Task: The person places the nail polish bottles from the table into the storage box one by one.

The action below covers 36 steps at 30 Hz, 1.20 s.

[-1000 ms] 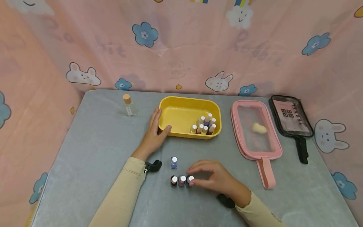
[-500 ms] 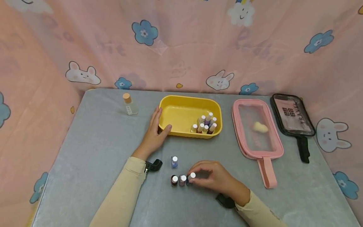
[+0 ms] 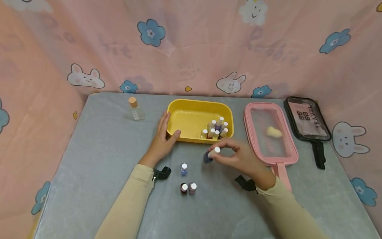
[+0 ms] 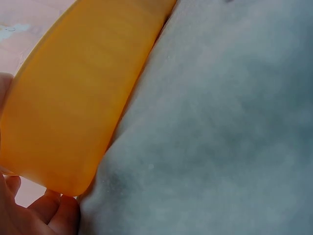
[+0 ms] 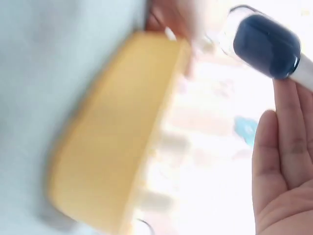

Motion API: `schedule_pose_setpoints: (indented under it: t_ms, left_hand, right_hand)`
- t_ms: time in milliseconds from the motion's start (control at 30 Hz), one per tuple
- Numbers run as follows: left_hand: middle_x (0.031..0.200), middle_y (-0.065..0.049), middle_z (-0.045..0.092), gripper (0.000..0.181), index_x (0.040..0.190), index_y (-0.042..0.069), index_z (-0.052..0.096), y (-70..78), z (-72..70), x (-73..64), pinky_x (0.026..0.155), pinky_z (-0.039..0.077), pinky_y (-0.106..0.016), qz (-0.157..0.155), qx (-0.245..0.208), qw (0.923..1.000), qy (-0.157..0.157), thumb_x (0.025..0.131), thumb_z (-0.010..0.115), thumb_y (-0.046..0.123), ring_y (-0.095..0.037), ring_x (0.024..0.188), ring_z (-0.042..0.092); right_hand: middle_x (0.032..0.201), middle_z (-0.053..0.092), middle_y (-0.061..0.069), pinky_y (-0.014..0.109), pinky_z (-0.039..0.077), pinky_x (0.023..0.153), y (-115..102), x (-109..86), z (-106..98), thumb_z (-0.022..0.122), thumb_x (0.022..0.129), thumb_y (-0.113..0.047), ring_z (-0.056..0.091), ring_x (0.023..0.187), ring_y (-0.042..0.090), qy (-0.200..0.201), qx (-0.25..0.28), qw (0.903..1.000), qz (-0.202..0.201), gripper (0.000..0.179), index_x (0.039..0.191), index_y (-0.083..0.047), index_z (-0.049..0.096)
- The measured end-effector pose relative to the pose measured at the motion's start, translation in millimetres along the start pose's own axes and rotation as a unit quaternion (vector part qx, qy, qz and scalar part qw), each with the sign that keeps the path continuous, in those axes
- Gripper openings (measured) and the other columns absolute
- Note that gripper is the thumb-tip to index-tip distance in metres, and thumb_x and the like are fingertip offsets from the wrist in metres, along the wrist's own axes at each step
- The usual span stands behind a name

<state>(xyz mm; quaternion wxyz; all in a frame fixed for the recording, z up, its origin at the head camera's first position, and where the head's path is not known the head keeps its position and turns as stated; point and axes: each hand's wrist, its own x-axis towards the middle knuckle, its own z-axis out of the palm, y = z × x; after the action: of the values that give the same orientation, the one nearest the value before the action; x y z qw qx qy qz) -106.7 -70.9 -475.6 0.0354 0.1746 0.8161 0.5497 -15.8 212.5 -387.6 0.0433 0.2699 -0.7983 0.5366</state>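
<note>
My right hand (image 3: 243,159) pinches a dark blue nail polish bottle (image 3: 207,157) by its white cap, tilted and raised off the table in front of the yellow tray (image 3: 186,119). In the right wrist view the bottle's dark blue body (image 5: 266,46) shows clearly above the fingers. My left hand (image 3: 161,142) holds the tray's left end, thumb at the front corner. Several nail polish bottles (image 3: 216,132) with white caps stand inside the tray at its right end. On the table stand a light blue bottle (image 3: 183,170), a dark bottle (image 3: 183,190) and a mauve bottle (image 3: 192,189).
A clear bottle with a wooden cap (image 3: 137,113) stands at the back left. To the right lie a pink clear-window pouch (image 3: 250,132) and a black pouch (image 3: 308,121). A patterned pink curtain (image 3: 185,49) hangs behind the grey-covered table (image 3: 98,159).
My right hand has lifted the dark blue nail polish bottle from the end of the front row and carried it up and right, toward the tray. My left hand stays on the tray.
</note>
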Motion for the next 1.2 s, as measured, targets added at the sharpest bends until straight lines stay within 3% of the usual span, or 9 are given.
schedule_pose_setpoints:
  t_ms: [200, 400, 567, 867, 1033, 1200]
  left_hand:
    - [0.178, -0.005, 0.002, 0.084, 0.172, 0.016, 0.014, 1.7, 0.3, -0.2, 0.128, 0.015, -0.052, 0.001, 0.002, 1.0, 0.001, 0.107, 0.06, 0.041, -0.021, 0.161, 0.008]
    - [0.178, -0.003, 0.001, 0.084, 0.172, 0.018, 0.013, -0.3, 0.7, -0.8, 0.128, 0.014, -0.051, 0.001, 0.005, 1.0, -0.002, 0.107, 0.06, 0.041, -0.02, 0.161, 0.008]
    - [0.178, 0.0, 0.0, 0.084, 0.172, 0.02, 0.012, -2.0, 1.7, -0.4, 0.128, 0.014, -0.052, 0.001, 0.004, 1.0, -0.002, 0.106, 0.06, 0.042, -0.02, 0.161, 0.008]
    - [0.178, 0.0, 0.0, 0.084, 0.172, 0.02, 0.012, 0.9, 1.2, -0.7, 0.128, 0.014, -0.052, 0.002, 0.003, 1.0, -0.002, 0.106, 0.06, 0.041, -0.021, 0.161, 0.008]
    - [0.178, 0.002, -0.001, 0.084, 0.173, 0.021, 0.011, 2.4, 1.5, -0.8, 0.128, 0.015, -0.051, -0.005, 0.001, 1.0, -0.004, 0.107, 0.059, 0.042, -0.02, 0.161, 0.007]
    - [0.178, 0.004, -0.001, 0.085, 0.173, 0.021, 0.011, 3.2, 0.5, -0.7, 0.128, 0.014, -0.051, -0.012, 0.006, 0.9999, -0.003, 0.107, 0.06, 0.043, -0.021, 0.161, 0.007]
  right_hand:
    - [0.104, 0.077, 0.007, 0.026, 0.057, 0.088, 3, 58.3, -34, 0.083, 0.092, -0.005, 0.069, 0.099, 0.019, 0.053, -0.045, 0.993, 0.095, 0.013, 0.103, -0.003, 0.078]
    - [0.107, 0.076, 0.005, 0.043, 0.058, 0.093, 32, 94.0, -39, 0.084, 0.094, -0.021, 0.071, 0.105, 0.023, 0.006, -0.116, 0.9745, 0.192, 0.02, 0.108, -0.008, 0.076]
    - [0.106, 0.076, 0.005, 0.048, 0.055, 0.097, 46, 100.5, -35, 0.084, 0.094, -0.022, 0.069, 0.106, 0.026, -0.042, -0.173, 0.9549, 0.237, 0.02, 0.107, -0.011, 0.075]
    - [0.106, 0.075, 0.003, 0.044, 0.052, 0.089, 51, 98.2, -30, 0.084, 0.095, -0.028, 0.063, 0.1, 0.026, -0.099, -0.22, 0.9288, 0.281, 0.017, 0.103, -0.016, 0.073]
    - [0.108, 0.075, 0.005, 0.046, 0.052, 0.092, 51, 98.1, -31, 0.083, 0.095, -0.028, 0.064, 0.101, 0.028, -0.099, -0.225, 0.9295, 0.276, 0.02, 0.106, -0.014, 0.073]
    - [0.126, 0.072, 0.01, 0.051, 0.047, 0.108, 49, 94.2, -31, 0.084, 0.094, -0.026, 0.063, 0.122, 0.031, -0.073, -0.181, 0.9431, 0.27, 0.036, 0.124, -0.009, 0.071]
